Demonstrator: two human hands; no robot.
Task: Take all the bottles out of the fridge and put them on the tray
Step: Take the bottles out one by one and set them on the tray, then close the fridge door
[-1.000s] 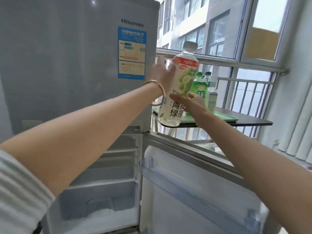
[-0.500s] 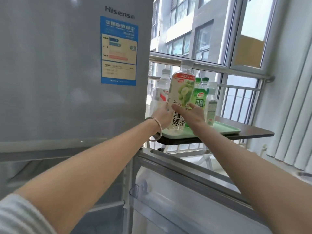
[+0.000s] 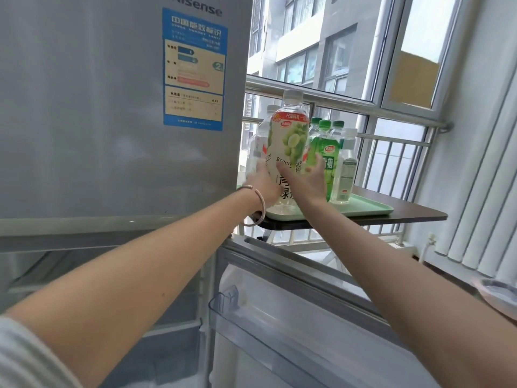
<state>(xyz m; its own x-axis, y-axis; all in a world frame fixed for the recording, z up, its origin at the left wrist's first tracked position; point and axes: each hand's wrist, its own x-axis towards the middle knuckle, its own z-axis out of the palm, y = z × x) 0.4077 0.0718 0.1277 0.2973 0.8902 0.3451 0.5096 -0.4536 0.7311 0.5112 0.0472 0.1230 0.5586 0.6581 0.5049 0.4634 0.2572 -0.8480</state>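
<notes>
A tall green-grape tea bottle [image 3: 289, 135] with a white cap stands upright on the near left corner of the mint-green tray [image 3: 369, 210]. My left hand [image 3: 263, 186], a bangle on its wrist, grips the bottle's lower left side. My right hand [image 3: 305, 180] cups the lower right side, thumb on the label and fingers loosely spread. Behind it on the tray stand green-capped bottles [image 3: 326, 152], a clear bottle with a white cap [image 3: 346, 175] and another clear bottle [image 3: 258, 144] at the left, partly hidden.
The tray rests on a dark table [image 3: 416, 215] by the window railing [image 3: 391, 138]. The grey fridge [image 3: 112, 107] fills the left. Its lower door [image 3: 293, 331] hangs open below my arms, with a clear door shelf. White blinds [image 3: 481, 191] hang at right.
Both hands have carried the grape tea bottle from in front of the fridge down to the tray, where it now stands. The view has tilted up and closer.
</notes>
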